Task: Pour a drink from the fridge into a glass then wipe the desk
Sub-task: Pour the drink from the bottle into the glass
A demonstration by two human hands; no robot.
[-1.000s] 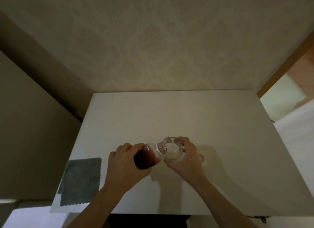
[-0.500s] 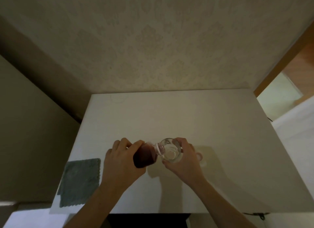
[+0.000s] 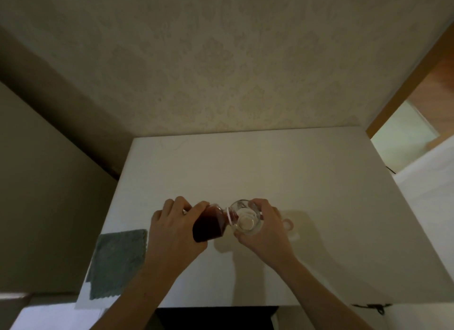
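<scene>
My left hand (image 3: 172, 227) grips a small bottle of dark red drink (image 3: 210, 225), tipped to the right so that its open neck rests at the rim of a clear glass (image 3: 246, 222). My right hand (image 3: 266, 227) wraps around the glass and steadies it on the white desk (image 3: 270, 162). The glass looks nearly empty; I cannot tell whether liquid is flowing. The bottle cap (image 3: 288, 224) lies on the desk just right of my right hand. A grey-green cloth (image 3: 117, 261) lies flat at the desk's front left corner.
The desk stands against a patterned wall. A dark gap and a plain panel run along its left side. An open doorway shows at the far right. A black cable (image 3: 371, 306) hangs near the desk's front right edge.
The bottle has tipped a little further toward the glass. Both hands keep their grips and stay at the same spot on the desk.
</scene>
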